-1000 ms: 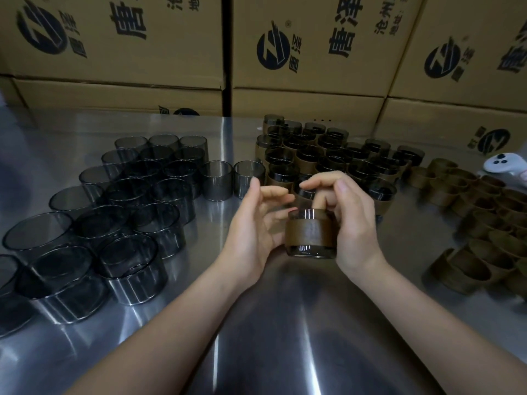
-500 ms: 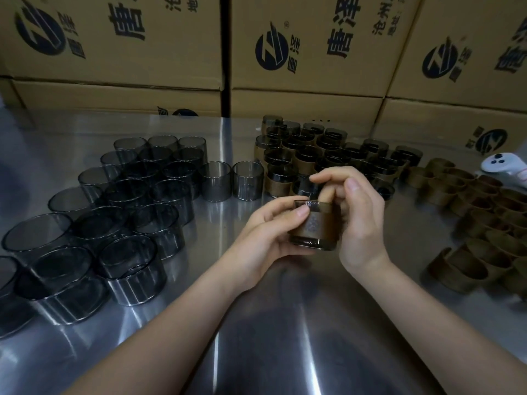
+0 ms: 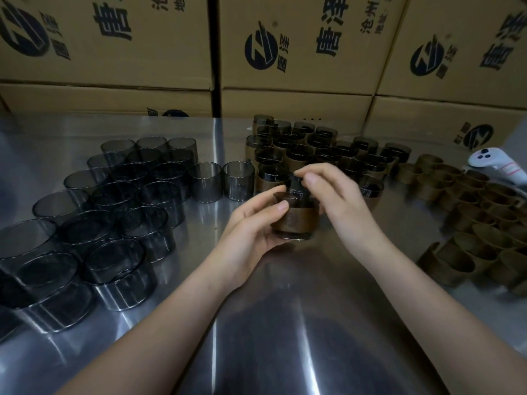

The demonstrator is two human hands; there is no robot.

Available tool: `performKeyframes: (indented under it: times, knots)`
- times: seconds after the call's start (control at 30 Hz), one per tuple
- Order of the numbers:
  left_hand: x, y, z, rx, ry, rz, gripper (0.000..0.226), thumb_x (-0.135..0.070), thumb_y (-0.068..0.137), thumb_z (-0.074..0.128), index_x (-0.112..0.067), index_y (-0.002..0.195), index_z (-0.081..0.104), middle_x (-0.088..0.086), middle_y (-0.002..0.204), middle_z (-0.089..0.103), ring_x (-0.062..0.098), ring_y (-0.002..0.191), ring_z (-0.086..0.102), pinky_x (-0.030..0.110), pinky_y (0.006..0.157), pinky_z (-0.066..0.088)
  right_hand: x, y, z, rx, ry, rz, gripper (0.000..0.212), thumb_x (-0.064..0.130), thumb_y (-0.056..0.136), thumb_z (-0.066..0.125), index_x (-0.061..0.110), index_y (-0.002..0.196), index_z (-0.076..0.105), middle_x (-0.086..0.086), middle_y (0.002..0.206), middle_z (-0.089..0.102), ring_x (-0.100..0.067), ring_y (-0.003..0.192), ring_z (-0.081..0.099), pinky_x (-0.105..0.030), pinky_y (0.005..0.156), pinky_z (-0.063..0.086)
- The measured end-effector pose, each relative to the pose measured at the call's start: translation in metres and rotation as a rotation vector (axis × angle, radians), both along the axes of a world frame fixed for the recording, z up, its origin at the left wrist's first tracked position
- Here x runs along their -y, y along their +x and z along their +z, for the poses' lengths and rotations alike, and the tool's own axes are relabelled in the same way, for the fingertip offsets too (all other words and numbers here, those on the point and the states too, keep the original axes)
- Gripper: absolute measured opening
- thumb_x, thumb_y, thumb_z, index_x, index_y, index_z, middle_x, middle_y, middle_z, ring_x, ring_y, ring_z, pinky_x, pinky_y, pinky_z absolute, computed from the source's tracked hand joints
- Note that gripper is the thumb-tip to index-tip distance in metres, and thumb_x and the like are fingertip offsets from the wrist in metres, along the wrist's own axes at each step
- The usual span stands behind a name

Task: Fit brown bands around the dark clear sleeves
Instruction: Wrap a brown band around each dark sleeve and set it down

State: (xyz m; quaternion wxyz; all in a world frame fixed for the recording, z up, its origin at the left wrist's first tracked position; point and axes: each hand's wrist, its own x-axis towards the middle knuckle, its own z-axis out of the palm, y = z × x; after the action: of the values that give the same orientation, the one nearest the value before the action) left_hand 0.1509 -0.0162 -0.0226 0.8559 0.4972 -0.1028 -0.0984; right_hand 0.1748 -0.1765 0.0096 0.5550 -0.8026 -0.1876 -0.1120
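Shiny steel table (image 3: 285, 332), glare streaks and dark reflections across it, fills the lower frame. Stacked cardboard boxes (image 3: 148, 44) with dark logos and printed characters wall off the back from 10 to 2 o'clock. Dim light.

Dead centre: left hand (image 3: 251, 229) grips the held sleeve (image 3: 295, 237) from the 9 o'clock side, thumb on the brown band (image 3: 299, 221) that wraps its middle. Right hand (image 3: 342, 203) comes in from 3 o'clock, fingers curled over the sleeve's top rim. Both hands are together on this one piece, just above the table.

9 o'clock: cluster of bare sleeves (image 3: 114, 201), upright, packed close. 12 to 1 o'clock: banded sleeves (image 3: 313, 151) standing in rows behind the hands. 3 o'clock: loose bands (image 3: 470, 215) heaped side by side. 2 o'clock: white controller (image 3: 496, 166) lying by the boxes.
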Motion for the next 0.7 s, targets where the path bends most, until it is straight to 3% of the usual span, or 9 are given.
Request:
performKeyframes:
  times: [0.07, 0.17, 0.23, 0.4, 0.47, 0.53, 0.6, 0.7]
  knots:
    - [-0.001, 0.0, 0.0, 0.012, -0.009, 0.021, 0.053, -0.011, 0.089, 0.061, -0.007, 0.141, 0.051, 0.02, 0.134, 0.061, 0.033, 0.122, 0.061, 0.05, 0.1, 0.051, 0.0, 0.0, -0.003, -0.029, -0.082, 0.036, 0.031, 0.044, 0.089, 0.059, 0.027, 0.114, 0.064, 0.001, 0.112, 0.06, -0.01, 0.099, 0.058, -0.024, 0.083, 0.049]
    - [-0.002, 0.0, -0.001, 0.001, -0.02, 0.058, 0.063, -0.009, 0.082, 0.062, -0.009, 0.144, 0.048, 0.016, 0.135, 0.062, 0.03, 0.123, 0.061, 0.051, 0.104, 0.048, 0.001, 0.002, -0.007, -0.01, -0.134, 0.061, 0.031, 0.037, 0.086, 0.069, 0.034, 0.116, 0.061, 0.018, 0.104, 0.06, 0.006, 0.096, 0.058, -0.011, 0.074, 0.048]
    - [-0.002, 0.0, -0.001, -0.003, -0.012, 0.063, 0.067, -0.008, 0.079, 0.063, -0.011, 0.144, 0.048, 0.015, 0.136, 0.061, 0.029, 0.122, 0.062, 0.051, 0.105, 0.048, 0.003, 0.004, -0.008, -0.021, -0.12, 0.057, 0.036, 0.038, 0.082, 0.073, 0.036, 0.115, 0.061, 0.02, 0.101, 0.061, 0.009, 0.094, 0.059, -0.008, 0.071, 0.048]
    - [0.0, 0.001, -0.003, 0.002, 0.074, 0.087, 0.067, -0.008, 0.083, 0.064, -0.014, 0.147, 0.046, 0.012, 0.139, 0.059, 0.025, 0.126, 0.06, 0.045, 0.111, 0.043, 0.006, 0.01, -0.008, -0.074, -0.086, 0.032, 0.044, 0.044, 0.073, 0.078, 0.036, 0.113, 0.063, 0.015, 0.094, 0.063, -0.003, 0.085, 0.063, -0.022, 0.074, 0.054]
    - [0.001, 0.001, -0.004, 0.067, 0.237, 0.165, 0.055, -0.004, 0.092, 0.061, -0.017, 0.144, 0.049, 0.009, 0.141, 0.056, 0.019, 0.129, 0.055, 0.036, 0.111, 0.043, 0.007, 0.01, -0.008, -0.064, -0.13, 0.002, 0.048, 0.05, 0.07, 0.077, 0.036, 0.114, 0.063, 0.011, 0.098, 0.062, -0.01, 0.087, 0.063, -0.027, 0.077, 0.055]
    - [0.0, 0.002, -0.005, 0.221, 0.506, 0.356, 0.043, -0.004, 0.094, 0.061, -0.016, 0.135, 0.059, 0.002, 0.135, 0.056, 0.007, 0.121, 0.056, 0.017, 0.102, 0.044, 0.008, 0.011, -0.009, -0.038, -0.176, -0.044, 0.047, 0.05, 0.07, 0.077, 0.037, 0.112, 0.062, 0.01, 0.099, 0.061, -0.012, 0.087, 0.061, -0.027, 0.077, 0.054]
    - [-0.002, 0.005, -0.006, 0.354, 0.736, 0.539, 0.038, -0.002, 0.093, 0.061, -0.015, 0.129, 0.062, -0.003, 0.131, 0.052, 0.008, 0.117, 0.054, 0.02, 0.103, 0.043, 0.009, 0.011, -0.01, 0.004, -0.219, -0.096, 0.045, 0.048, 0.07, 0.079, 0.038, 0.11, 0.061, 0.011, 0.098, 0.06, -0.009, 0.085, 0.058, -0.023, 0.073, 0.049]
    - [-0.011, 0.011, -0.009, 0.423, 1.012, 0.63, 0.048, -0.007, 0.092, 0.06, -0.019, 0.139, 0.054, -0.005, 0.148, 0.04, 0.013, 0.136, 0.037, 0.023, 0.111, 0.028, 0.01, 0.011, -0.01, 0.058, -0.311, -0.157, 0.048, 0.049, 0.069, 0.08, 0.037, 0.11, 0.059, 0.014, 0.097, 0.055, -0.002, 0.082, 0.052, -0.018, 0.067, 0.039]
